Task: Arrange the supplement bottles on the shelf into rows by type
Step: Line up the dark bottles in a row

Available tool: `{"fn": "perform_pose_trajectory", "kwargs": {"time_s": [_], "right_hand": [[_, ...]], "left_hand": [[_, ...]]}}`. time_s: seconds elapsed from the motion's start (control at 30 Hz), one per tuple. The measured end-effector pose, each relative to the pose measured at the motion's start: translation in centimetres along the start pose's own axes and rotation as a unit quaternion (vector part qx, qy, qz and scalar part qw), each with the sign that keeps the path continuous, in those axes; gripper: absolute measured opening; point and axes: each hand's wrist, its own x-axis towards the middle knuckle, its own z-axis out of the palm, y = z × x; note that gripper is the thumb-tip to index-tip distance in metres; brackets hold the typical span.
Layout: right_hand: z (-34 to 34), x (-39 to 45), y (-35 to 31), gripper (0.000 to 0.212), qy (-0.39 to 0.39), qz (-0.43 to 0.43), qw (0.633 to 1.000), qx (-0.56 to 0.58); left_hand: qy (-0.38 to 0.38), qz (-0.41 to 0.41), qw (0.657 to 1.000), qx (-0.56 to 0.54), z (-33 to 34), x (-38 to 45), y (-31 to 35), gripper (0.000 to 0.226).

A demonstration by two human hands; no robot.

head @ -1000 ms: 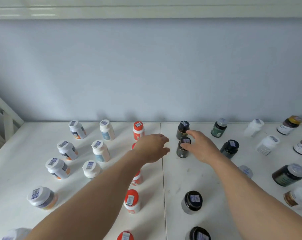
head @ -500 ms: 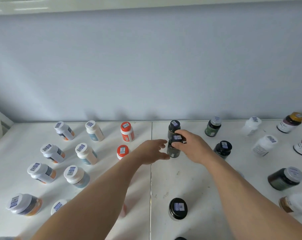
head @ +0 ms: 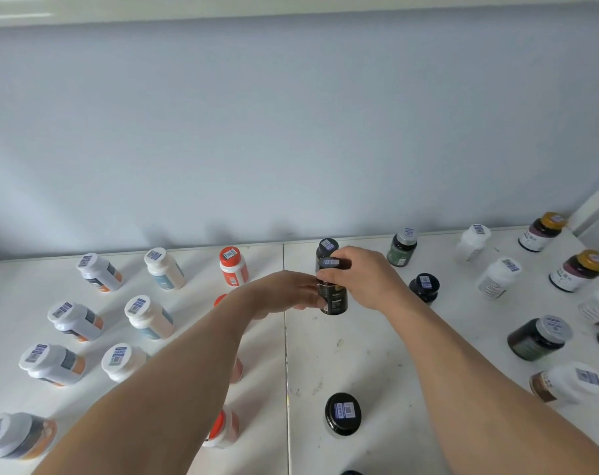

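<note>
Head view: the right hand (head: 366, 279) pinches the cap of the slim dark bottle (head: 333, 296) at 12 o'clock on the shelf (head: 359, 354), while the left hand (head: 284, 294) touches its side with straight fingers. It looks light, rigid and smooth-walled, so a grip round the body would likely be steadier than the cap

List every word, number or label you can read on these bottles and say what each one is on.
None can be read.
Barcode stickers on the caps, such as the near black cap: too small.
Gold print on the dark bottle that the right hand grips: blurred.
Characters on the gold-capped bottle: blurred.
</note>
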Motion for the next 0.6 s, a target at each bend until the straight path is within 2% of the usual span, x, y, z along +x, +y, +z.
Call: {"fn": "perform_pose_trajectory", "kwargs": {"time_s": [0.2,0.33,0.47,0.6], "right_hand": [[0.1,0.0,0.1,0.027,0.005,0.003,1.000,-0.009],[0.0,0.2,0.5,0.024,0.000,-0.001,1.000,-0.008],[0.5,0.3,1.5,0.024,-0.017,0.003,1.000,0.023],[1.7,0.2,2.9,0.036,-0.032,0.017,0.998,0.045]], "left_hand": [[-0.032,-0.001,0.999,-0.020,-0.1,0.5,-0.5,0.045],[-0.019,-0.002,1.000,-0.008,-0.2,0.4,0.0,0.041],[0.017,0.004,0.994,0.106,-0.3,0.5,0.3,0.045],[0.084,-0.016,0.963,0.255,0.1,0.9,-0.2,0.056]]}}
